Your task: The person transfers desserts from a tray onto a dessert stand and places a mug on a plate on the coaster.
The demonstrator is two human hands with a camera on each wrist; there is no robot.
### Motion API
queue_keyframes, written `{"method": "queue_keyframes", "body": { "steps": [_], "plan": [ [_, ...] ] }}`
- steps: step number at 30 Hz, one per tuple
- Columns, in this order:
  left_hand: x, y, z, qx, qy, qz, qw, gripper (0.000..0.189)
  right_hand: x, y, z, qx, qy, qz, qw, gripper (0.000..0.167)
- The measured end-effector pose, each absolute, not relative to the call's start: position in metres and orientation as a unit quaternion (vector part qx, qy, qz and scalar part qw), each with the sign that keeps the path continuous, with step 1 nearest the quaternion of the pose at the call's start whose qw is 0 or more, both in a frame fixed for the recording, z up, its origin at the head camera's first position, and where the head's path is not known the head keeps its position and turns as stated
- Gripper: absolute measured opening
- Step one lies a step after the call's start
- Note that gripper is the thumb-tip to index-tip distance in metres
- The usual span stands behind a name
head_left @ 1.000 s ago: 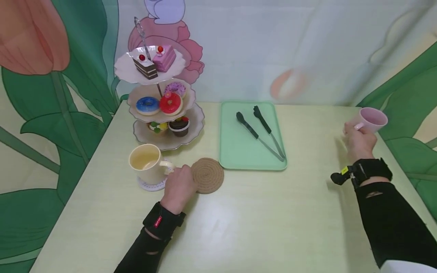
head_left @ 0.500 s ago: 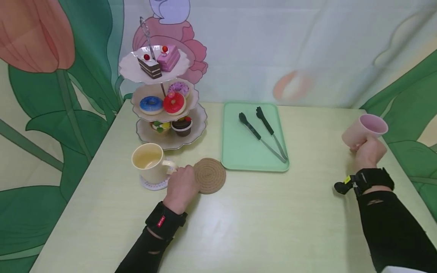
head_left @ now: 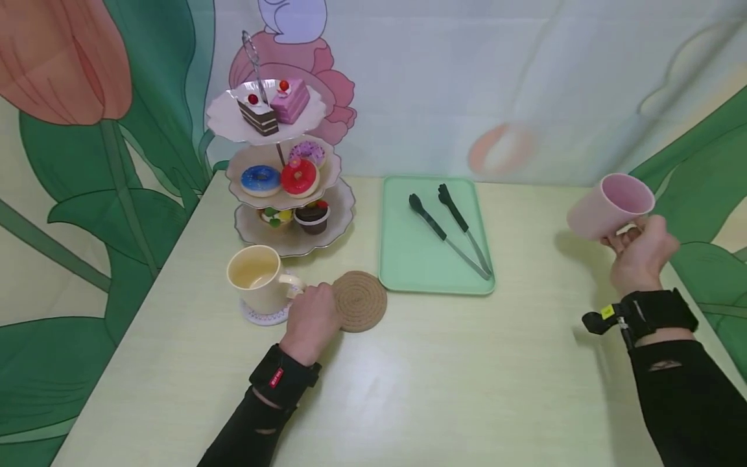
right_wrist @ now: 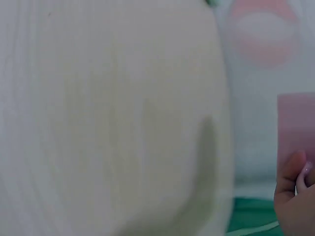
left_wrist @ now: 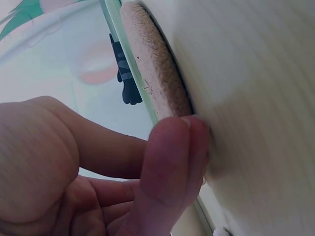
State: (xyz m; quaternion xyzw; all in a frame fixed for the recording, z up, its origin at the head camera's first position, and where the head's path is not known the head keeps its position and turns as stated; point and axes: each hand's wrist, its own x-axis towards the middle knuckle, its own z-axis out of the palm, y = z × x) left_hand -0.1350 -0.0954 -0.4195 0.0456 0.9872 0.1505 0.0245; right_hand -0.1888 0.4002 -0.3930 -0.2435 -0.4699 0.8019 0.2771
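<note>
My left hand (head_left: 314, 321) is at the handle of a cream mug (head_left: 257, 292) with pale liquid in it, fingers curled and pinching there. The mug stands on a white patterned coaster (head_left: 259, 316). In the left wrist view the thumb meets the curled fingers (left_wrist: 167, 162), which hide the handle. My right hand (head_left: 644, 253) grips the handle of a pink mug (head_left: 609, 206), held tilted above the table at the far right. Only a strip of the pink mug (right_wrist: 298, 123) and the gripping fingers (right_wrist: 290, 177) show in the right wrist view.
A woven round coaster (head_left: 358, 301) lies right beside my left hand. Behind it, a green tray (head_left: 403, 259) bears black-tipped tongs (head_left: 461, 243). A three-tier stand (head_left: 292, 243) with toy cakes, donuts and cupcakes rises at the back left. A printed curtain (head_left: 420, 84) hangs behind.
The pink mug has turned in my right hand, its handle now on the right, and it has shifted slightly left. My left hand and the cream mug stay together, nearly still.
</note>
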Motion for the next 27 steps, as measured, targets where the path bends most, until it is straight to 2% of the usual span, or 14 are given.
{"method": "queue_keyframes", "body": {
  "steps": [8, 15, 20, 27],
  "plan": [
    [-0.136, -0.097, -0.421, 0.050, 0.987, 0.150, 0.027, 0.017, -0.185, 0.335, -0.353, -0.024, -0.555, 0.805, 0.209, 0.035],
    [-0.137, -0.096, -0.422, 0.047, 0.986, 0.154, 0.029, 0.018, -0.178, 0.269, -0.345, 0.108, -0.604, 0.783, 0.101, 0.041],
    [-0.137, -0.097, -0.420, 0.049, 0.986, 0.157, 0.027, 0.018, -0.169, 0.218, -0.359, 0.136, -0.616, 0.776, 0.023, 0.040],
    [-0.136, -0.101, -0.418, 0.057, 0.986, 0.156, 0.021, 0.011, -0.159, 0.149, -0.393, 0.123, -0.620, 0.773, -0.062, 0.040]
  ]
}}
